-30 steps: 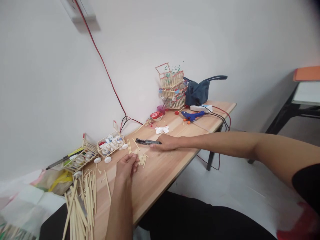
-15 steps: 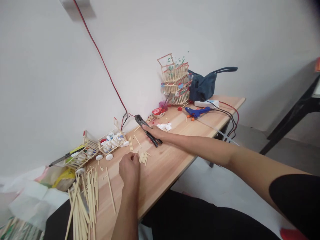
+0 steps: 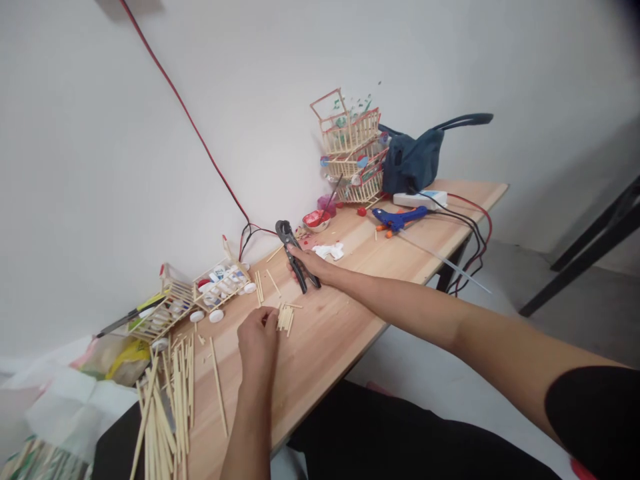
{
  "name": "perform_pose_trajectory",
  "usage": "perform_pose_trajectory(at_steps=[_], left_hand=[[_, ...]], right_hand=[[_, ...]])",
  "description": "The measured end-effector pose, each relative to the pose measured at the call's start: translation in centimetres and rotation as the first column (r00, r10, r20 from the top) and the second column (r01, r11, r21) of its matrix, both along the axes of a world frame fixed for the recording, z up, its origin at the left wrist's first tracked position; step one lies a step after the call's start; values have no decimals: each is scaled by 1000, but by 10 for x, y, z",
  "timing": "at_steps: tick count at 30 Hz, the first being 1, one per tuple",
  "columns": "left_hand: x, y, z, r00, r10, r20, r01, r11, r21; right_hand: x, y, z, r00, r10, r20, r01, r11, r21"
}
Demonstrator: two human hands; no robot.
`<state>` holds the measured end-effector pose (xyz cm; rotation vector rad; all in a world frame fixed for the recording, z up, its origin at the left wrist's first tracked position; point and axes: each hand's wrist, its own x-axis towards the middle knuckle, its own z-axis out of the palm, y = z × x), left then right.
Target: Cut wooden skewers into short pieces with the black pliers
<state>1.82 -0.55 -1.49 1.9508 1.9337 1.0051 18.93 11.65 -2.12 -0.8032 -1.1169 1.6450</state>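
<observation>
Right hand (image 3: 311, 261) grips the cutter (image 3: 296, 265) just below its head (image 3: 285, 231).

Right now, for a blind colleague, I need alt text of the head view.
Right hand grips a plier-like tool over a wooden table; left hand beside short sticks. Stick-built baskets and a blue glue gun beyond.

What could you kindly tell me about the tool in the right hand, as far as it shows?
The tool looks like pliers or a cutter, with a grey, metallic-looking head and two dark handles whose ends stand apart. The right hand grips it around the middle, hiding part of it. Its head points toward the wall; its handle ends point back toward the person. Whether it touches the wooden table is unclear.
</observation>
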Motion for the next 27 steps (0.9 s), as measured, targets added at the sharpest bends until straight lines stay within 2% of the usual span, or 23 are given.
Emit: perform_pose_trajectory(at_steps=[3,5,7,9,11,14,18,21,23,25,27], left_hand=[[3,-2,-1,994,34,104,-39,998,46],[5,-3,-1,995,10,98,-19,996,87],[11,-3,-1,997,-75,8,74,989,124],[18,-4,0,973,-165,-163,188,972,139],[26,-5,2,901,-213,-379,270,957,106],[35,-3,5,734,-235,-637,306,952,1],[43,4,6,568,-270,-777,338,938,-79],[46,10,6,516,-272,-812,393,918,-58],[44,11,6,552,-254,-794,418,908,0],[38,9,8,663,-195,-723,375,922,95],[29,7,9,793,-98,-602,247,954,169]], right_hand=[[0,-2,3,1000,5,-11,-5,1000,-3],[0,-4,4,1000,9,-13,-9,1000,4],[1,-6,6,1000,16,-10,-16,1000,17],[2,-8,8,1000,29,10,-30,998,46],[3,-9,10,997,48,55,-53,994,98],[6,-10,11,989,69,133,-92,981,173],[9,-11,13,982,105,157,-132,976,174],[9,-11,14,981,132,141,-152,978,141],[9,-11,14,982,133,131,-151,979,135],[8,-10,13,983,139,121,-155,979,130],[8,-9,12,983,146,110,-160,979,125]])
